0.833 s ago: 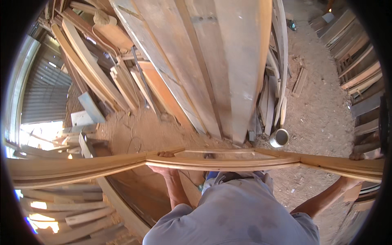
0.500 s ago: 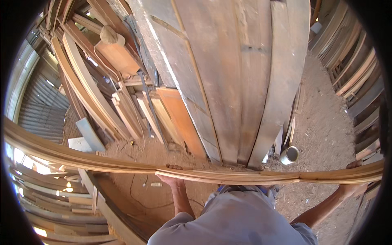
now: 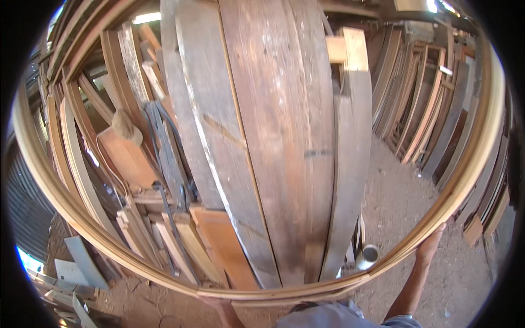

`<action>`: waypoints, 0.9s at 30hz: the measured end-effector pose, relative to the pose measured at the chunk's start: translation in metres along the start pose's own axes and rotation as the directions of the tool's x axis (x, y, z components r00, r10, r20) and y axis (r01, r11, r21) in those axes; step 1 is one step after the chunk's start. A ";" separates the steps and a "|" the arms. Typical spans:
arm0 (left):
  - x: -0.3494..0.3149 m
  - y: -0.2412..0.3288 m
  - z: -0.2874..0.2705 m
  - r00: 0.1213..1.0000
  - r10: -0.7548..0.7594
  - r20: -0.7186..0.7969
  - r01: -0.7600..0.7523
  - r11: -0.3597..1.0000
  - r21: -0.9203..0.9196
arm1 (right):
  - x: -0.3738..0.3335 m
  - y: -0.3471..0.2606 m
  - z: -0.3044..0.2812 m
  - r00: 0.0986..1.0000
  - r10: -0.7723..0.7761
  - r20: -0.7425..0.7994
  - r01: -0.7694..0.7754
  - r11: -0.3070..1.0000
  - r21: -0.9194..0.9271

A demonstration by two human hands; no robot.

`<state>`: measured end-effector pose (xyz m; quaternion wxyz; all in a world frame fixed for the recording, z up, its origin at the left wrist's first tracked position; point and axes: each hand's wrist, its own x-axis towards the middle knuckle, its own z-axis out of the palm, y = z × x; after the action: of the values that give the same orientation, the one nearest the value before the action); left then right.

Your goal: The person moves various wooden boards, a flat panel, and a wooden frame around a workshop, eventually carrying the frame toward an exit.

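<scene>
A bundle of long, pale wooden strips (image 3: 262, 294) crosses in front of me from the far left to the far right, bent into an arc by the lens. My left hand (image 3: 214, 301) grips it from below, a little left of the middle; the wood hides most of its fingers. Further right, my right hand (image 3: 432, 241) is closed around the same bundle on its near side, with its fingertips out of sight behind the wood. The ends of the strips run up along both sides of the view.
Wide weathered planks (image 3: 284, 142) stand upright ahead. An orange-brown board (image 3: 224, 246) and dark cloth (image 3: 170, 147) are left of them. A round tin (image 3: 368, 256) sits on the dirt floor (image 3: 402, 186). Boards lean in a row at right (image 3: 421, 104).
The view has tilted upward, so the planks and racks show higher up. Both hands still hold the strips, which now sit lower in the middle, with their ends rising at the sides.
</scene>
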<state>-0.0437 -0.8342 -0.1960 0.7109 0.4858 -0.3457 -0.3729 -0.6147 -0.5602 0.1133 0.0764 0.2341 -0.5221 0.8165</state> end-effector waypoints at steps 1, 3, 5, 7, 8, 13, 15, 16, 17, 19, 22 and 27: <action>0.012 -0.015 0.000 0.991 0.132 -0.004 -0.128 0.968 0.215 | -0.002 0.006 0.015 0.999 0.022 -0.032 -0.022 1.000 0.008; 0.018 -0.012 0.005 1.000 0.018 0.014 -0.017 0.997 -0.075 | 0.001 0.008 0.024 1.000 0.030 -0.005 -0.030 0.998 -0.062; 0.009 0.025 0.049 0.949 -0.316 0.013 0.279 0.816 -0.507 | 0.014 0.014 0.019 0.995 0.041 0.086 -0.033 0.995 -0.094; 0.009 0.049 0.067 0.887 -0.446 0.123 0.365 0.512 -0.777 | 0.023 0.020 0.030 0.995 0.047 0.089 -0.038 0.995 -0.096; 0.011 0.051 0.063 0.886 -0.427 0.178 0.386 0.469 -0.794 | 0.028 0.025 0.038 0.994 0.051 0.094 -0.042 0.995 -0.089; 0.033 0.042 0.087 0.839 -0.360 0.408 0.536 0.409 -0.739 | 0.054 0.057 0.064 0.971 0.057 0.232 -0.017 0.985 -0.170; 0.058 0.007 0.079 0.853 -0.284 0.439 0.522 0.444 -0.728 | 0.064 0.069 0.082 0.962 0.027 0.272 0.012 0.990 -0.140; 0.065 -0.001 0.086 0.854 -0.285 0.436 0.521 0.442 -0.731 | 0.069 0.072 0.087 0.959 0.011 0.282 0.029 0.990 -0.138; 0.068 -0.004 0.093 0.855 -0.285 0.433 0.518 0.439 -0.735 | 0.070 0.071 0.094 0.962 0.008 0.273 0.032 0.989 -0.143; 0.061 0.010 0.112 0.864 -0.297 0.407 0.502 0.442 -0.743 | 0.081 0.083 0.098 0.966 0.000 0.257 0.050 0.980 -0.190; 0.065 0.006 0.114 0.868 -0.174 0.465 0.481 0.529 -0.699 | 0.084 0.083 0.103 0.956 0.059 0.289 0.028 0.957 -0.290; 0.067 -0.011 0.087 0.906 -0.247 0.343 0.400 0.765 -0.505 | 0.065 0.072 0.102 0.920 0.108 0.377 0.034 0.936 -0.351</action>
<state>-0.0879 -0.9326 -0.1725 0.6956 0.2536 -0.2189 -0.6355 -0.6671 -0.6907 0.1197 -0.0044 0.3646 -0.6681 0.6487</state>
